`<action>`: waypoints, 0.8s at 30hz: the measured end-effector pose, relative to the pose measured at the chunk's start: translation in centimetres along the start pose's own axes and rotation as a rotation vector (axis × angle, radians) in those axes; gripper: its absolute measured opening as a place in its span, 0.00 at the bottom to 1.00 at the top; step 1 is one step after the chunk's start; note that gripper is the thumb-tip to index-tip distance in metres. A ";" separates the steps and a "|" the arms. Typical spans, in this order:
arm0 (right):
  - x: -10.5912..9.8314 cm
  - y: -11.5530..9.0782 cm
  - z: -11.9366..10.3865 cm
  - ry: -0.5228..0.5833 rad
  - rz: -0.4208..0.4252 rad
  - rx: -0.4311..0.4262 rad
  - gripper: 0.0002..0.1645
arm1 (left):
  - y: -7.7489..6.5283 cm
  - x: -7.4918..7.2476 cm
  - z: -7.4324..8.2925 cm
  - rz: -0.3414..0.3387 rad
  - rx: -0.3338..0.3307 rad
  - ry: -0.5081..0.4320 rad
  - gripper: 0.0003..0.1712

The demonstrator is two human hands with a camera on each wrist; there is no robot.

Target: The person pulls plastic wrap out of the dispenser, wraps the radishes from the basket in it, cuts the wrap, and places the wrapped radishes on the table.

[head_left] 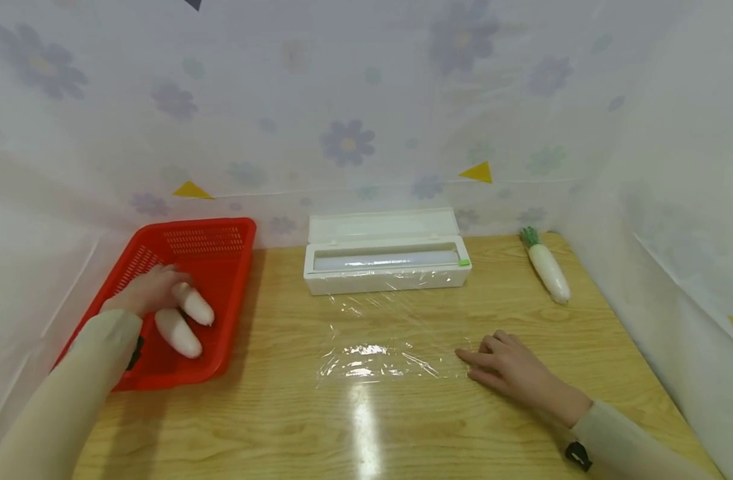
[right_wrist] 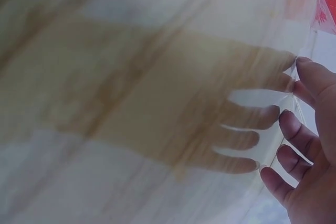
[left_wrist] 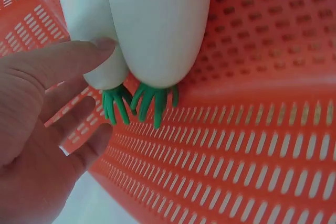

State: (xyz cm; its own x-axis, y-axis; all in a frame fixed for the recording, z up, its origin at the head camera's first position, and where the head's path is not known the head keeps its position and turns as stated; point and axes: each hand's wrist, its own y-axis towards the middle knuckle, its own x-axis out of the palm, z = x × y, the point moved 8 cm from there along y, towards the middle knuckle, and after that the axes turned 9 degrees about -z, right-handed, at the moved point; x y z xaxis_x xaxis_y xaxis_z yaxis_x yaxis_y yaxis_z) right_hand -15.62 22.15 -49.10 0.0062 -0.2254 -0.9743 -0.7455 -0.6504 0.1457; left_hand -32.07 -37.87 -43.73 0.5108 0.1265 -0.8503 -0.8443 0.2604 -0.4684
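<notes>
My left hand (head_left: 153, 290) is inside the red basket (head_left: 240, 300), holding a white radish (head_left: 195, 305) near its leafy end. In the left wrist view the thumb lies across that radish (left_wrist: 86, 24), with the other fingers behind it. A second white radish (left_wrist: 157, 30) lies against it, green leaves pointing the same way. My right hand (head_left: 513, 367) rests on the table at the near right corner of a sheet of cling film (head_left: 372, 353). Its index finger is stretched out, and in the right wrist view the fingertips (right_wrist: 286, 116) touch down along the film's edge.
The film runs from a white dispenser box (head_left: 387, 280) with its lid raised and a roll inside. A third white radish (head_left: 549, 270) lies at the back right of the wooden table (head_left: 270, 427). Flowered sheeting (head_left: 348, 100) encloses the back and sides.
</notes>
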 end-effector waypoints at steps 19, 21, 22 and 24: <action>0.4 0.0 0.1 0.000 -0.025 0.006 0.24 | 0.2 0.1 1.5 0.094 0.015 0.056 0.25; 0.3 0.0 0.1 0.001 -0.023 0.004 0.24 | 0.1 -0.4 1.4 0.122 0.008 0.035 0.24; 0.3 0.0 0.1 0.001 -0.022 0.005 0.24 | 0.1 -0.7 1.4 0.141 0.008 0.036 0.23; 0.2 0.0 0.1 0.001 -0.017 0.008 0.25 | 0.0 -1.5 1.9 0.192 0.039 0.094 0.20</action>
State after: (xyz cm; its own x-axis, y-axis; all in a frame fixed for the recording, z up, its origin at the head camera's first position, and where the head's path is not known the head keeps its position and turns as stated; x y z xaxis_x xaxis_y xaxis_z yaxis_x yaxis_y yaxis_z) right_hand -15.65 22.20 -49.27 0.0197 -0.2148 -0.9765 -0.7508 -0.6481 0.1274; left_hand -32.54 -36.27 -41.99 0.3219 0.0881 -0.9427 -0.9168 0.2774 -0.2872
